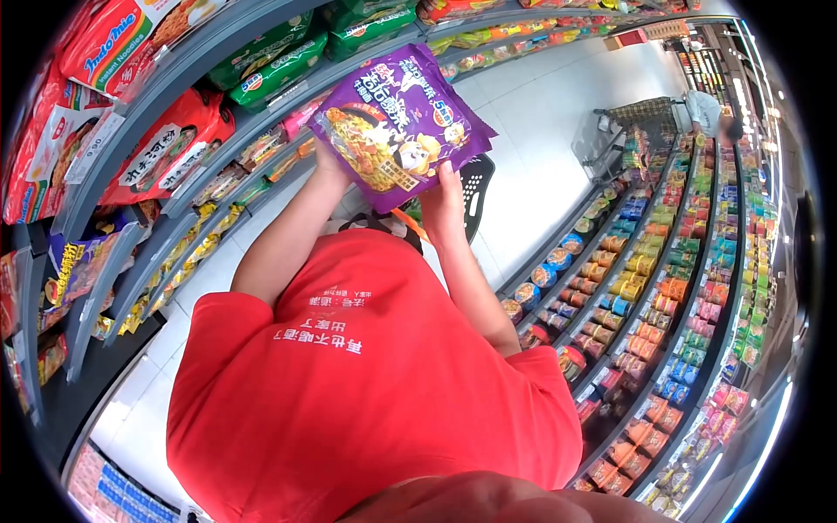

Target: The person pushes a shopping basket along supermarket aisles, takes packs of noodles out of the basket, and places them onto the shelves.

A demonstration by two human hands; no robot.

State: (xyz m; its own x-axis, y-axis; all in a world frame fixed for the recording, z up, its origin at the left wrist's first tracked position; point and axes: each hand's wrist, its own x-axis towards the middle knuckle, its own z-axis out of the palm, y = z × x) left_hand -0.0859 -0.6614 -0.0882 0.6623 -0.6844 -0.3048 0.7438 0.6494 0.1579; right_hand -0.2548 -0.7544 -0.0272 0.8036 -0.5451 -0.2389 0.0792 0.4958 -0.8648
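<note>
A purple noodle packet with a picture of a noodle bowl on its front is held up in front of my chest. My left hand grips its lower left edge, the fingers mostly hidden behind it. At the lower right edge, my right hand holds the packet with the thumb on its front. Below the packet, part of a black basket with an orange strip beside it shows behind my right hand.
Shelves of bagged noodles, with red packs and green packs, curve along the left. Long shelves of cup noodles fill the right. Farther back, a person is beside a shopping cart.
</note>
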